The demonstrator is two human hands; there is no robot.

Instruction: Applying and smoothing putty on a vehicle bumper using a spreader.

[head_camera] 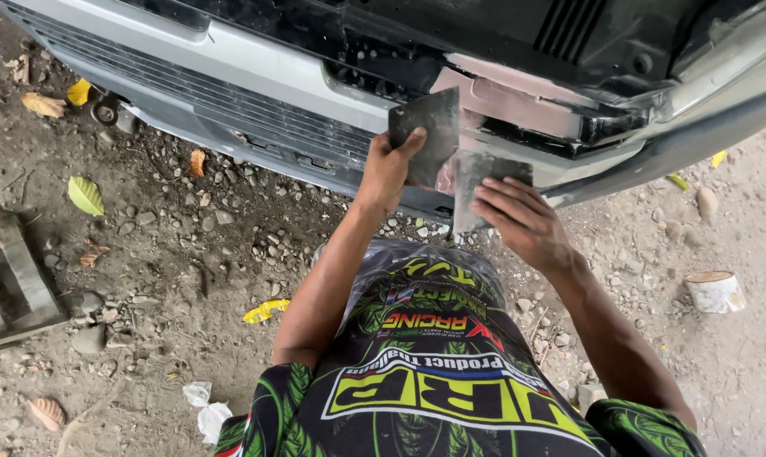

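My left hand [389, 169] grips a dark flat metal plate [429, 127] by its lower edge and holds it upright in front of a silver car bumper [256, 80]. My right hand [523, 220] lies with fingers spread on a second grey flat scraper [476, 173], which sits just right of and below the first plate, their edges close together. Behind both plates is a pinkish-grey filled patch [518, 97] on the bumper. My knees in patterned green and black shorts [434, 372] fill the bottom of the view.
The ground is bare dirt with gravel and dry leaves. A small white tin [715, 290] stands at the right, a dark wooden block [11, 283] at the left edge, crumpled white paper [205, 410] near my left knee, a yellow scrap [264, 311] beside it.
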